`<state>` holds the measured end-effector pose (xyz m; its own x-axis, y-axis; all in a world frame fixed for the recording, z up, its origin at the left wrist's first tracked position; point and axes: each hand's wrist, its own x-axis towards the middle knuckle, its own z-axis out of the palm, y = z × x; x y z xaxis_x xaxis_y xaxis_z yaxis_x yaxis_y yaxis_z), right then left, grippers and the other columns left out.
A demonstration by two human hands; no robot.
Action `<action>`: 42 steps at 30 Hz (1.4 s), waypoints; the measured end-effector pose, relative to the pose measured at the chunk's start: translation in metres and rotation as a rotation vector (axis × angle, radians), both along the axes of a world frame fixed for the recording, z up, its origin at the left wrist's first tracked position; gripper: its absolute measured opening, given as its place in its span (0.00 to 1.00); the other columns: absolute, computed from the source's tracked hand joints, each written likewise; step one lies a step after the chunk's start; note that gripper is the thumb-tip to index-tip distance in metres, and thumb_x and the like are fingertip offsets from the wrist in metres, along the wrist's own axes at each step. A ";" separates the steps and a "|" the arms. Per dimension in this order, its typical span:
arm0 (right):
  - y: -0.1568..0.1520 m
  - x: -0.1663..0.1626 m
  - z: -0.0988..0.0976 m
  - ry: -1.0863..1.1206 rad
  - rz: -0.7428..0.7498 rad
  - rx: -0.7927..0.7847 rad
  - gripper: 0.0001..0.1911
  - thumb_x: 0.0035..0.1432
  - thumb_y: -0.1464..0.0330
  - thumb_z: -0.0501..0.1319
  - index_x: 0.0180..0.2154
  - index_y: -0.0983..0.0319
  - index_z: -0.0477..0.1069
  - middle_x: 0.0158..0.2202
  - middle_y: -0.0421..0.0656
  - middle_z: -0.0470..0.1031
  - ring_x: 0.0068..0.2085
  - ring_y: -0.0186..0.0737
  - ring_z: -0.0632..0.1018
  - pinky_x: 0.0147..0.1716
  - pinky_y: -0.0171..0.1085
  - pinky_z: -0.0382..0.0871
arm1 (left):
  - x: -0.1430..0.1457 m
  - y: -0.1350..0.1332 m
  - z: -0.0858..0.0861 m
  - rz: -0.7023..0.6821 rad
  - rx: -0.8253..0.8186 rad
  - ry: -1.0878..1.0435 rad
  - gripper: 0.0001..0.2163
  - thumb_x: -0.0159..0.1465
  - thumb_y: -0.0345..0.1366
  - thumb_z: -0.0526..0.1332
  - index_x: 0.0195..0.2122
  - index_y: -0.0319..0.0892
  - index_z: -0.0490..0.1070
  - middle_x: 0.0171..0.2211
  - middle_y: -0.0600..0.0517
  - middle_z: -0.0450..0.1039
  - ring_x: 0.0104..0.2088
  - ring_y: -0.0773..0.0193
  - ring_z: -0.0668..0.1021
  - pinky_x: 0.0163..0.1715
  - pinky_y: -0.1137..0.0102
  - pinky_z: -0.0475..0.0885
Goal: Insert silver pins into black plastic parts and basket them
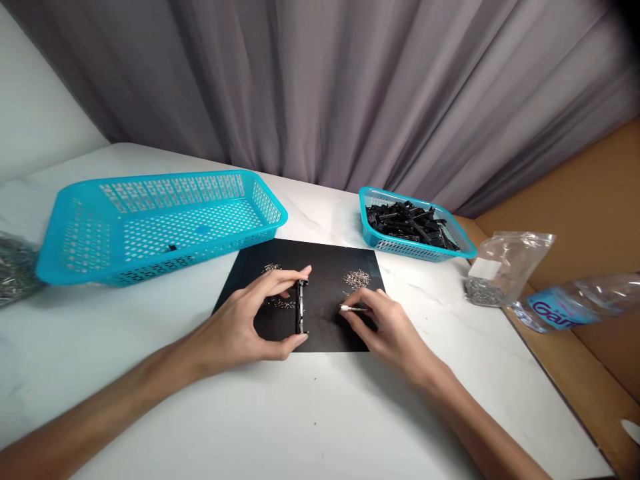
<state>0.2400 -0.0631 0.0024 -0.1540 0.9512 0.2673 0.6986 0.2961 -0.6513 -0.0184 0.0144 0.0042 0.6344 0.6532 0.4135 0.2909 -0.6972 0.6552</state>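
Observation:
My left hand (240,323) grips a narrow black plastic strip (301,307) end to end, thumb at its near end and forefinger at its far end, holding it on a black mat (330,267). My right hand (385,327) pinches a small white-tipped tool (350,309) that points left toward the strip, a short gap away. Small heaps of tiny silvery metal parts lie on the mat, one (357,277) just beyond my right hand, another (279,303) under my left fingers.
A large turquoise basket (80,233) stands at the back left, holding one small black piece. A smaller turquoise basket (373,233) full of black strips stands at the back right. A clear bag of metal parts (500,267), a plastic bottle (575,303) and a cardboard wall lie to the right.

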 end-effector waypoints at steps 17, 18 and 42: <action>0.014 -0.006 0.008 0.404 -0.051 0.013 0.05 0.63 0.64 0.68 0.37 0.57 0.82 0.39 0.42 0.77 0.33 0.33 0.72 0.27 0.33 0.62 | 0.006 -0.005 -0.003 -0.144 -0.248 -0.140 0.32 0.51 0.31 0.74 0.58 0.43 0.68 0.55 0.47 0.75 0.50 0.56 0.83 0.53 0.65 0.80; 0.014 -0.008 0.009 0.415 -0.048 0.017 0.04 0.63 0.65 0.68 0.37 0.57 0.82 0.38 0.41 0.78 0.32 0.32 0.72 0.26 0.33 0.61 | 0.007 -0.006 -0.002 -0.136 -0.236 -0.135 0.32 0.51 0.31 0.74 0.58 0.43 0.69 0.53 0.47 0.76 0.48 0.57 0.83 0.52 0.66 0.81; 0.007 -0.056 0.001 0.480 -0.113 0.235 0.05 0.66 0.71 0.64 0.37 0.58 0.80 0.35 0.41 0.74 0.35 0.35 0.72 0.28 0.35 0.62 | 0.011 -0.008 0.003 -0.071 -0.081 -0.151 0.30 0.49 0.34 0.76 0.54 0.41 0.72 0.44 0.51 0.80 0.41 0.61 0.83 0.46 0.68 0.80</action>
